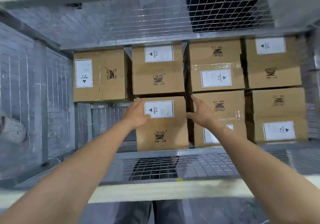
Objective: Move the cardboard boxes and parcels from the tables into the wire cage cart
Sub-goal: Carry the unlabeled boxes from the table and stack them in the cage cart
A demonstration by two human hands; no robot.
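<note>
**your hands were open on either side of a box already in the cart**

you looked straight down into the wire cage cart (52, 94), and all seven cardboard boxes in view sat on its floor. at the far left, the far-left box (99, 75) lay against the back wall, with its white heavy label (84, 73) turned sideways. in front of it, a patch of the wire floor (103, 120) showed.

your left hand (136, 113) reached in over the near rail (155, 191). its fingers were straight and close together along the left edge of the near middle box (162, 133). whether the palm touched the cardboard could not be told. that box lay just in front of the far middle box (158, 78), with only a thin dark gap between them.

your right hand (200, 113) was at the same box's right edge, over the gap beside it. its fingers were straight, its thumb was spread wide, and it held nothing.

further right, the near third box (225, 106) sat partly under your right forearm, with the far third box (215, 57) behind it. the near right box (278, 106) and the far right box (273, 68) filled the right side against the cage wall.
</note>
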